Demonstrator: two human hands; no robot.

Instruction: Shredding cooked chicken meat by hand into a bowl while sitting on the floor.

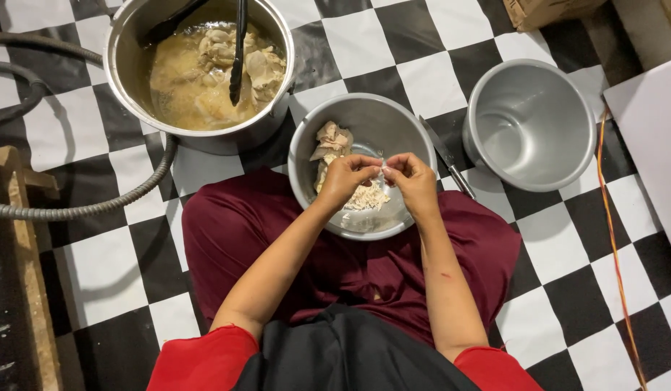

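Landmark: steel bowl (411, 134) resting on the person's maroon-clad lap (234, 224); all places given relative to it.
Left hand (344, 179): over the bowl's middle, fingers pinched together on a small piece of pale cooked meat (383, 171).
Right hand (415, 182): over the bowl's right half, fingertips closed on the same piece, touching the left hand's fingertips.
Meat piece: held between both hands, just above the bowl's inside.
Shredded meat (368, 198): small pale heap on the bowl floor, directly under the hands.
Whole chunks (331, 143): lying against the bowl's left inner wall, beside the left hand.
Large pot (125, 61): up and left of the bowl, near its rim; holds broth and meat pieces, with dark tongs (238, 51) standing in it.
Empty pot (531, 123): right of the bowl, apart from it.
Knife (448, 158): on the checkered floor (422, 65), between the bowl and the empty pot.
Hose (82, 210): grey, ribbed, curving well to the left of the bowl.
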